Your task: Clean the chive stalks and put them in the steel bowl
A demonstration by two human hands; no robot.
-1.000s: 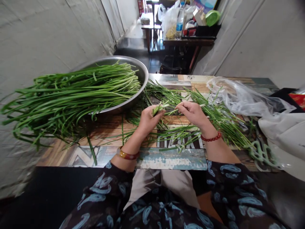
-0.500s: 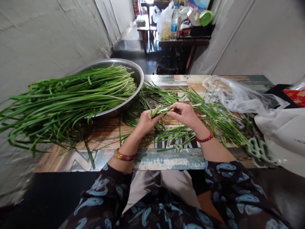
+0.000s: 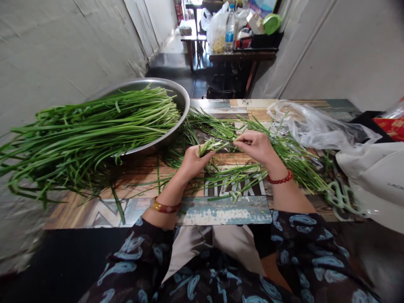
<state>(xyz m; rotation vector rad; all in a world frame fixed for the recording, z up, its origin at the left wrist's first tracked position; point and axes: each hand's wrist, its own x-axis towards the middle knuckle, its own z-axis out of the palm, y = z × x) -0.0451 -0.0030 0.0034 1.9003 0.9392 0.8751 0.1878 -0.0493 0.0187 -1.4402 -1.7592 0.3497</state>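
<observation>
My left hand (image 3: 194, 160) is closed around a small bunch of garlic chives (image 3: 209, 146), their pale stem ends poking out past the thumb toward the right. To the right of those ends, my right hand (image 3: 257, 146) is pinched, thumb against forefinger; anything between the fingertips is too small to make out. Loose garlic chives (image 3: 240, 172) lie on the table below and between my hands. A large heap of garlic chives (image 3: 104, 120) fills a metal basin (image 3: 187, 99) at the left, the long leaves hanging over its near left side.
More chive stalks (image 3: 293, 162) are spread at the right, by a clear plastic bag (image 3: 315, 126). Light green-handled scissors (image 3: 342, 198) lie beside a white bag (image 3: 375, 176). The patterned wooden table (image 3: 221, 210) meets a wall at the left. Behind, another table holds a water bottle (image 3: 229, 31).
My right hand has drawn away to the right from the bunch's stem ends. My left hand keeps its hold in nearly the same place.
</observation>
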